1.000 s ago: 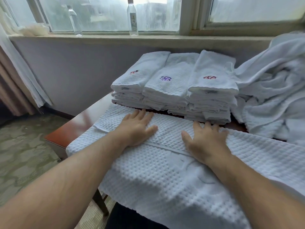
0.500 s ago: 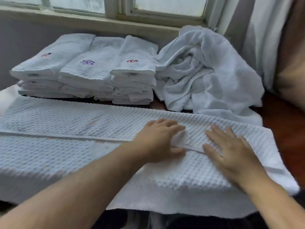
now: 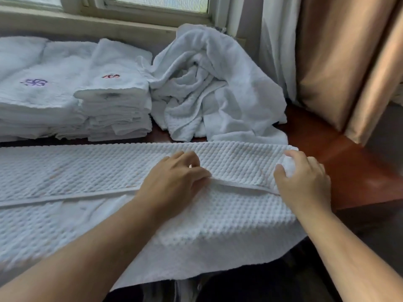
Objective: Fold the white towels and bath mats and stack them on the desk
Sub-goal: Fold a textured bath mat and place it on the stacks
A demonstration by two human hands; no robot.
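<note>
White waffle bath mat point(image 3: 87, 171), both hands point(image 3: 174, 182) gripping

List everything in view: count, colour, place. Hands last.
bath mat: one, white waffle weave, spread across the desk front, near edge hanging off
folded towels: three stacks side by side, white, back left of the desk; purple and red emblems on two tops
unfolded towels: one heap, white, back of the desk right of the stacks
desk: one, reddish-brown wood, bare at the right
window: one, pale frame, top
curtains: white sheer and tan, right
left hand: on the mat's folded edge, mid
right hand: gripping the mat's right end
</note>
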